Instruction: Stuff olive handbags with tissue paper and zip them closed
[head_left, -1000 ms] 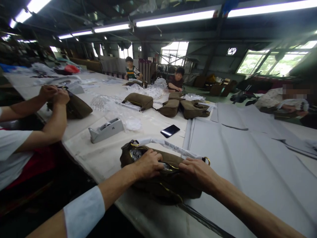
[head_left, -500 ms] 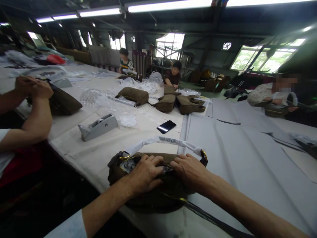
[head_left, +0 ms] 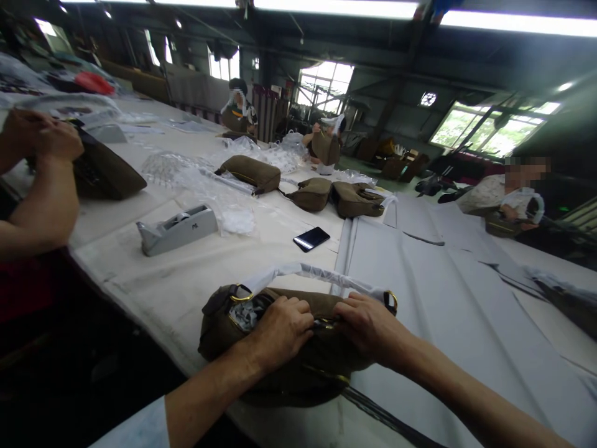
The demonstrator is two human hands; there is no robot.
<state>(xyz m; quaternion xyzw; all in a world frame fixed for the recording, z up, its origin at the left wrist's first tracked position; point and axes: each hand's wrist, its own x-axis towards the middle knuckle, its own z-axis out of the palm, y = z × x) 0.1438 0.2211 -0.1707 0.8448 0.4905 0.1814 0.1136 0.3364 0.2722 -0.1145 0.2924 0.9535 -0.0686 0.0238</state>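
An olive-brown handbag (head_left: pixel 298 367) lies on the table edge in front of me, its handle wrapped in clear plastic (head_left: pixel 308 271) and gold rings at both ends. White paper stuffing shows at its open left end. My left hand (head_left: pixel 282 328) is closed, gripping the bag's top edge at the zipper. My right hand (head_left: pixel 366 326) is also closed, pinching the same edge just to the right. The two hands almost touch.
A grey tape dispenser (head_left: pixel 177 229) and a black phone (head_left: pixel 311 238) lie beyond the bag. More brown bags (head_left: pixel 354 199) and plastic wrap sit farther back. A co-worker's hands (head_left: pixel 41 140) hold a bag at left. Other people work at the far end and right.
My hands have shifted slightly along the bag's top edge and closed tighter. The view has tilted down and left. A person at the far end has lifted a bag.
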